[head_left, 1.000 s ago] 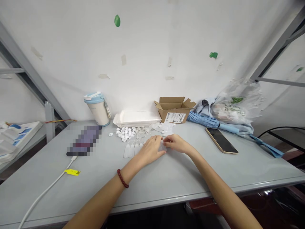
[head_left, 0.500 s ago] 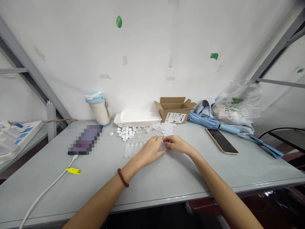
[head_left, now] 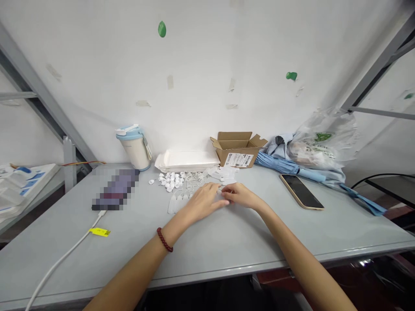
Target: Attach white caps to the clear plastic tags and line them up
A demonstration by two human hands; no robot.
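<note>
Box [head_left: 235, 155] mid-frame; our left hand [head_left: 202, 202], thumb spread, half-hides tags [head_left: 175, 204] pointing lengthwise up-frame; right hand's [head_left: 239, 195] pinch we can't tell.

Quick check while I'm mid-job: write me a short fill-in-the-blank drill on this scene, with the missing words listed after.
1. The beaded bracelet circles the ____ behind the left hand.
2. The white caps lie to the ____ of the cardboard box.
3. The phone with the tan case lies to the ____ of the right hand.
4. The cup has a ____ lid.

Missing words: wrist; left; right; blue.
</note>
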